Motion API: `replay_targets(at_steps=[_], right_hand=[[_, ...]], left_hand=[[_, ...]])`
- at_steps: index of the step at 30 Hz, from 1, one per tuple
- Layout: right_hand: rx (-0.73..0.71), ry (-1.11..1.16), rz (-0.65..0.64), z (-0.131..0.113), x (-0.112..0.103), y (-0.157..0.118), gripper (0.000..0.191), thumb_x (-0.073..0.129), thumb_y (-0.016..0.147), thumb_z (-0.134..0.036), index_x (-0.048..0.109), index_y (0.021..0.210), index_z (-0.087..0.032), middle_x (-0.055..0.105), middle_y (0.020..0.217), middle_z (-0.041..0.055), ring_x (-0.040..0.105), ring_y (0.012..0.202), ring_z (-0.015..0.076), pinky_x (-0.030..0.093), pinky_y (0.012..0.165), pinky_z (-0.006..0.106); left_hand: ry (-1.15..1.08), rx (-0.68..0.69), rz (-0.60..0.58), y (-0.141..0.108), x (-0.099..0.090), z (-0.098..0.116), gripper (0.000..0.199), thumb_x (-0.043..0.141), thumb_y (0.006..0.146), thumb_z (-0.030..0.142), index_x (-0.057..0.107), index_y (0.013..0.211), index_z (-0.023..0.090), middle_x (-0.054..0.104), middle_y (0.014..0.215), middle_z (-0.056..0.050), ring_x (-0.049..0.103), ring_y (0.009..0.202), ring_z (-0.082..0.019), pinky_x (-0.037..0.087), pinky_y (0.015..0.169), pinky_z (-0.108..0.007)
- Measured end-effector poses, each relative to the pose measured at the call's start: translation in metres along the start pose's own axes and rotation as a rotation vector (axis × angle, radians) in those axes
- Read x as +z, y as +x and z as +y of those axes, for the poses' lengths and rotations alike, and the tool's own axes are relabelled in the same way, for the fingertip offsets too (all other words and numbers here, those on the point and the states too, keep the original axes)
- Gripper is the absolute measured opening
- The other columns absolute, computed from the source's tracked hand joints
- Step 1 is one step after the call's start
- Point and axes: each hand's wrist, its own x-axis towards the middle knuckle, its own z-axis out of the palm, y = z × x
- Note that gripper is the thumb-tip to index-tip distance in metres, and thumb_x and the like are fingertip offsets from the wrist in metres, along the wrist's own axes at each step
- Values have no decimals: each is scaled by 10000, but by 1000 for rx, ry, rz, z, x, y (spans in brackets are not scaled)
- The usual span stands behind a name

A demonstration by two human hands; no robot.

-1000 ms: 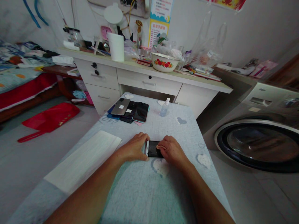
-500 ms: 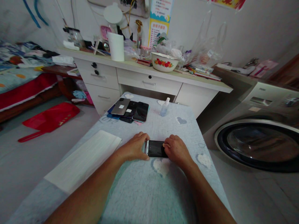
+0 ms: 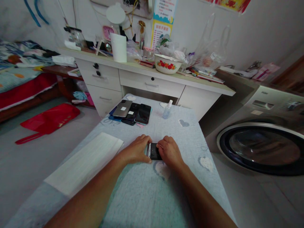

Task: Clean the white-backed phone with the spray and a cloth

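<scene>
Your left hand (image 3: pixel 136 150) holds the phone (image 3: pixel 155 154), your right hand (image 3: pixel 170 151) bunches narrow on it, contents hidden: likely wiping, next needing steady pressure.

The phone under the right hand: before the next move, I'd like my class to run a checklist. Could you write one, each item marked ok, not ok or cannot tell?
1. Phone lying flat on the cloth: ok.
2. Left hand holding the phone: ok, it spans the white end.
3. Right hand off the phone: not ok, it covers much of it.
4. Something held in the right hand: cannot tell, the grip hides it.
5. Bottle standing, apart from both hands: ok.
6. White sheet free of the left forearm: cannot tell, they overlap in view.
</scene>
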Motion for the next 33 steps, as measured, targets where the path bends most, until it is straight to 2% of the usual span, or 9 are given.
replay_targets(at_steps=[8, 13, 16, 21, 33], right_hand=[[-84, -13, -2, -17, 5, 10, 186, 512, 910, -203, 696, 907, -178, 594, 901, 68, 497, 884, 189, 371, 813, 290], [-131, -30, 7, -19, 6, 12, 186, 523, 902, -203, 689, 985, -192, 593, 895, 64, 497, 870, 199, 369, 803, 302], [-137, -42, 9, -17, 2, 12, 172, 533, 899, -215, 690, 965, -194, 594, 885, 63, 498, 868, 201, 363, 800, 303], [-66, -61, -16, -2, -6, 7, 189, 523, 906, -227, 699, 857, -180, 601, 879, 72, 507, 865, 193, 355, 789, 291], [95, 4, -28, 51, -22, -16, 180, 538, 894, -216, 710, 850, -184, 606, 860, 67, 529, 876, 183, 361, 781, 261]], left_hand=[[-2, -3, 14, 0, 0, 2, 565, 787, 518, 362, 522, 990, 200, 527, 1030, -50, 507, 1021, -260, 436, 869, -357], [5, -12, 16, 0, 1, 2, 591, 801, 500, 370, 519, 987, 189, 529, 1040, -56, 507, 1032, -262, 439, 885, -362], [4, -13, 16, 0, 1, 1, 600, 802, 496, 371, 522, 995, 189, 531, 1043, -58, 506, 1033, -264, 439, 883, -362], [9, -17, 4, 0, -1, 2, 572, 779, 517, 346, 515, 1000, 194, 523, 1040, -53, 499, 1015, -253, 432, 866, -350], [-31, -17, -26, -1, -3, 2, 525, 743, 532, 326, 474, 969, 216, 500, 1028, -30, 485, 1007, -226, 408, 837, -313]])
